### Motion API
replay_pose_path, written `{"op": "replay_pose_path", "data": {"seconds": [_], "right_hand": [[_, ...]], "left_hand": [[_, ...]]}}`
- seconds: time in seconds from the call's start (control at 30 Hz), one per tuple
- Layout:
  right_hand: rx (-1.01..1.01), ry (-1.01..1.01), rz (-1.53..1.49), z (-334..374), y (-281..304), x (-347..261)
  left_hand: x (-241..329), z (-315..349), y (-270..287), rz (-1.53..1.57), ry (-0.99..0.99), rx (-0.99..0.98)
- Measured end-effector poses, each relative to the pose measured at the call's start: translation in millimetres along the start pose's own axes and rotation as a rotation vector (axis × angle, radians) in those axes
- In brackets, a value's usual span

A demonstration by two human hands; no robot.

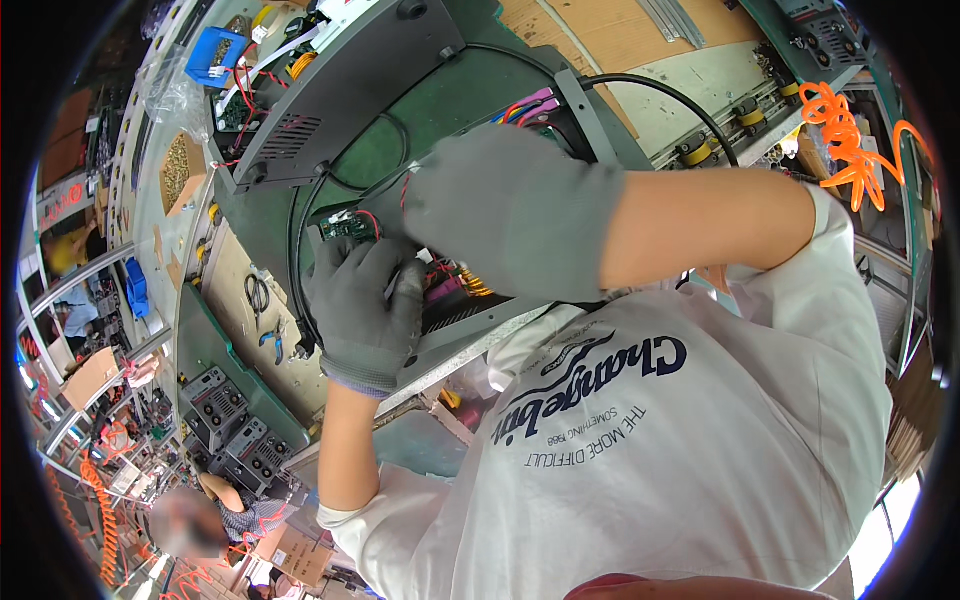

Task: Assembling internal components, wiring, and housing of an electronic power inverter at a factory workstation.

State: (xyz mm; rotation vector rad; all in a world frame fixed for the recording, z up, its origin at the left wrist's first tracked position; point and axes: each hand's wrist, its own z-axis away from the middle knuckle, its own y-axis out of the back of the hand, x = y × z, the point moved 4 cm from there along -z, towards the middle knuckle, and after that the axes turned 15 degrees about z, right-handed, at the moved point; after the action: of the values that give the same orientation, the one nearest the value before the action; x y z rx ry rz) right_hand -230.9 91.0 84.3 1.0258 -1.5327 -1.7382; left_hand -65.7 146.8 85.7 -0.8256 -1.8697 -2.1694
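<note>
An opened dark grey metal casing (470, 325) lies in front of me, with electronics inside. My left hand (365, 305), in a grey glove, reaches into its left end beside a green circuit board (346, 226). The fingers are bent together, and what they grip is hidden. My right hand (510, 210), also gloved, is over the middle of the casing, blurred, with its fingers out of sight. Between the hands show a yellow-orange wire coil (473, 281) and a purple part (442, 290). Coloured wires (530, 106) come out beyond the right hand.
A second grey casing (370, 85) stands at the back left. Black cable (665, 92) arcs at the right. Left are a blue bin (213, 55), a box of small metal parts (178, 175) and blue-handled pliers (271, 345). Orange coiled hose (845, 150) hangs far right; another person (240, 512) is lower left.
</note>
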Motion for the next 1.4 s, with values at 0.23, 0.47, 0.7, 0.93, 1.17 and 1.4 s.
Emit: {"op": "replay_pose_path", "data": {"seconds": [0.23,0.47,0.7,0.93,1.17,1.4], "right_hand": [[-0.540,0.171,0.417,-64,-26,-11],[0.019,0.141,0.295,12,0,-10],[0.324,0.126,-0.100,61,-13,-11],[0.350,0.074,-0.162,70,-17,-1],[0.400,0.083,-0.221,70,-18,-2],[0.339,0.084,-0.166,70,-20,0]], "left_hand": [[-8,17,-2,0.157,0.006,0.116],[0,9,-3,0.073,0.070,0.107],[8,-18,-16,-0.156,0.215,-0.131],[9,-27,-24,-0.176,0.276,-0.153],[15,-32,-31,-0.273,0.294,-0.120],[14,-39,-34,-0.228,0.334,-0.133]]}}
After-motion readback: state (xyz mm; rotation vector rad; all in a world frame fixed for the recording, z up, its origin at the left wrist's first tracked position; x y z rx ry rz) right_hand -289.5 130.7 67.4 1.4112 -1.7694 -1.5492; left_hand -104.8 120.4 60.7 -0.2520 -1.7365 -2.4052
